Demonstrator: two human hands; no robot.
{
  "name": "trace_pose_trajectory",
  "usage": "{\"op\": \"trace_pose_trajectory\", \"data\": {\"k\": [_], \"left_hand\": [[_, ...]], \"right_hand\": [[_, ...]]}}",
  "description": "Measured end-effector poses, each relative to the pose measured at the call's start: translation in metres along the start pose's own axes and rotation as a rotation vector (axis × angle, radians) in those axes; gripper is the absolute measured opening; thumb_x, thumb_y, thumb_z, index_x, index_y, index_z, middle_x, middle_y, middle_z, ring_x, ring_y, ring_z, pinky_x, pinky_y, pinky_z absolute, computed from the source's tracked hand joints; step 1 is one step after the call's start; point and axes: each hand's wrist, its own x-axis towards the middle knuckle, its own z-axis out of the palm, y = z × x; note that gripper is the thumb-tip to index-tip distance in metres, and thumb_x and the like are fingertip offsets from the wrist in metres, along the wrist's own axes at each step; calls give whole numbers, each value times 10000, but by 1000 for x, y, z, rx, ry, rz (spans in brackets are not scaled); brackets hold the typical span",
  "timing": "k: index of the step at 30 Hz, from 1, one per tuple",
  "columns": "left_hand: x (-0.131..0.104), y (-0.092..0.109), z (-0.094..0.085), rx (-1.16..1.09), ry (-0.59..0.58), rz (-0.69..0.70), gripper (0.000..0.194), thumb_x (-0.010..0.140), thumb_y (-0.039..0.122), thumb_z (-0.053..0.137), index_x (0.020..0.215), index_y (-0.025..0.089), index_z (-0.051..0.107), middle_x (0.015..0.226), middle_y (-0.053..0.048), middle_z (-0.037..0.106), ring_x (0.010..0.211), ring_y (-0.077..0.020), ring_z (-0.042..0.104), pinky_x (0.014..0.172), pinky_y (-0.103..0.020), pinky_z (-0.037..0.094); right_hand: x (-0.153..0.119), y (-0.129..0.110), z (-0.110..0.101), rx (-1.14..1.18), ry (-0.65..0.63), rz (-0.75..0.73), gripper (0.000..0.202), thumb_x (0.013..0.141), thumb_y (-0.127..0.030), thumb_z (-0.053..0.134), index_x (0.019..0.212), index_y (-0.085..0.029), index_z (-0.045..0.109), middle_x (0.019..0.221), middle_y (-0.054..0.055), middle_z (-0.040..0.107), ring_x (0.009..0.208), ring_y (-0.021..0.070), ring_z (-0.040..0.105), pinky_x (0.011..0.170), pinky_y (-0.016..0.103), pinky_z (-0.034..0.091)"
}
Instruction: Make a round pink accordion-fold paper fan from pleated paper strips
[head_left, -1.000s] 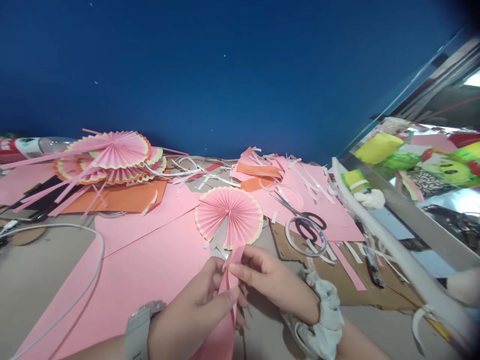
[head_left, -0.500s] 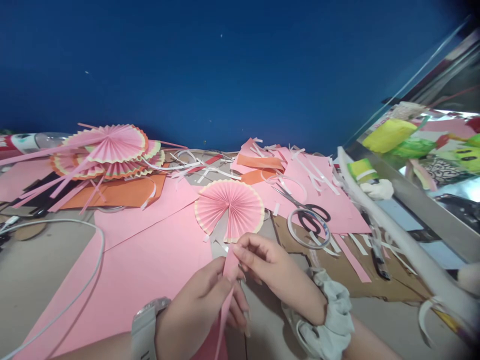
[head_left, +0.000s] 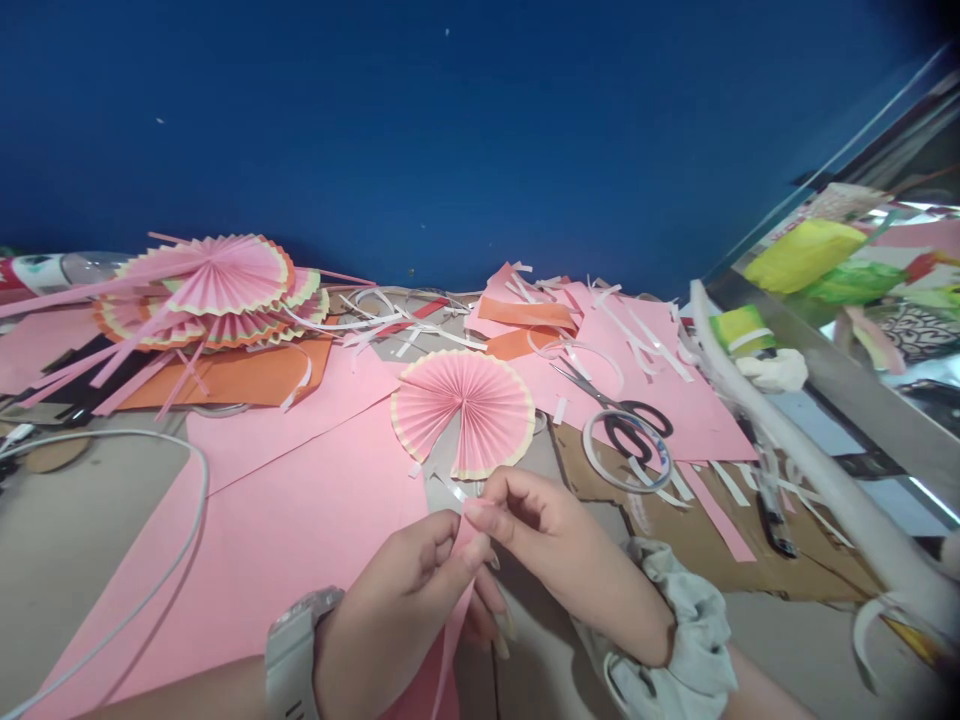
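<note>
A narrow pink paper strip (head_left: 452, 640) is pinched between the thumb and fingers of my left hand (head_left: 405, 590), its lower end trailing toward me. At the strip's upper end, my right hand (head_left: 536, 520) grips it with thumb and forefinger. A small whitish piece (head_left: 454, 488) shows just past that end; I cannot tell if it is tape. Just beyond my hands lies a pleated pink paper fan (head_left: 480, 410) with a cream edge, spread nearly into a full circle with a gap at the front. Large pink paper sheets (head_left: 300, 570) lie at the left, partly under my left arm.
Stacked paper fans (head_left: 225, 280) lie at back left above orange paper (head_left: 225, 375). Scissors (head_left: 615, 405) and a tape roll (head_left: 592, 455) sit at right by cardboard (head_left: 697, 560) and a cutter (head_left: 772, 510). A white cable (head_left: 202, 500) curves at left; a blue wall (head_left: 450, 150) stands behind.
The view has shifted slightly. My right fingers have closed in on the strip's upper end, covering more of it, while both hands keep their grip.
</note>
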Motion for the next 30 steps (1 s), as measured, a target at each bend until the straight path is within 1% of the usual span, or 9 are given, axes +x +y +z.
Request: {"op": "trace_pose_trajectory", "data": {"k": [5, 7, 10, 12, 15, 18, 21, 25, 30], "left_hand": [[1, 3, -1, -62, -1, -26, 278, 892, 405, 430, 820, 141, 478, 639, -29, 632, 540, -108, 602, 536, -221, 470], [2, 4, -2, -80, 11, -44, 290, 888, 413, 433, 835, 135, 493, 654, -32, 636, 538, -111, 607, 522, -221, 472], [3, 5, -1, -68, 41, -63, 308, 883, 419, 441, 817, 126, 511, 667, -40, 645, 532, -113, 617, 512, -217, 470], [3, 4, -2, -36, 55, -63, 318, 874, 423, 460, 821, 117, 529, 703, -54, 659, 566, -118, 633, 538, -220, 479], [2, 2, -3, -4, 52, -39, 324, 862, 427, 485, 862, 111, 559, 753, -65, 672, 632, -129, 648, 610, -241, 501], [1, 0, -4, 15, 57, -21, 317, 855, 424, 497, 867, 118, 575, 767, -62, 675, 660, -138, 653, 659, -265, 513], [2, 0, -4, 30, 62, -45, 314, 843, 431, 511, 849, 124, 579, 747, -59, 681, 655, -150, 660, 654, -273, 514], [3, 1, -5, 37, 60, -64, 309, 840, 423, 519, 823, 120, 577, 724, -60, 683, 623, -138, 658, 613, -245, 501], [3, 1, -4, 9, 65, -71, 296, 840, 410, 525, 814, 119, 573, 716, -52, 676, 619, -128, 654, 613, -236, 500]], "right_hand": [[-1, -4, -2, -21, 20, -39, 257, 859, -378, 524, 688, -193, 477, 595, -52, 470, 564, 89, 456, 574, 211, 371], [-1, -5, -3, -49, 37, -54, 253, 856, -373, 531, 692, -185, 488, 622, -46, 463, 585, 89, 439, 578, 211, 367], [-2, -6, -1, -50, 24, -47, 248, 870, -374, 507, 711, -185, 495, 619, -46, 465, 594, 93, 441, 586, 216, 372], [-2, -6, 1, -42, 29, -36, 256, 876, -382, 492, 712, -185, 496, 610, -45, 472, 590, 93, 452, 586, 219, 378], [-1, -4, 3, -61, 75, -27, 255, 861, -387, 514, 706, -184, 500, 619, -45, 491, 585, 89, 457, 569, 213, 375], [-2, -3, 2, -112, 116, -5, 262, 856, -381, 519, 683, -186, 494, 597, -51, 479, 557, 84, 442, 541, 209, 363], [-3, -3, 1, -157, 139, 10, 273, 857, -373, 515, 659, -188, 491, 576, -53, 463, 537, 85, 430, 525, 211, 355], [-4, -5, 1, -168, 121, 7, 251, 865, -359, 507, 679, -190, 510, 587, -52, 478, 538, 84, 444, 533, 211, 361], [-4, -6, -1, -202, 100, -10, 228, 876, -338, 497, 704, -194, 538, 623, -41, 518, 580, 92, 471, 566, 212, 376]]}}
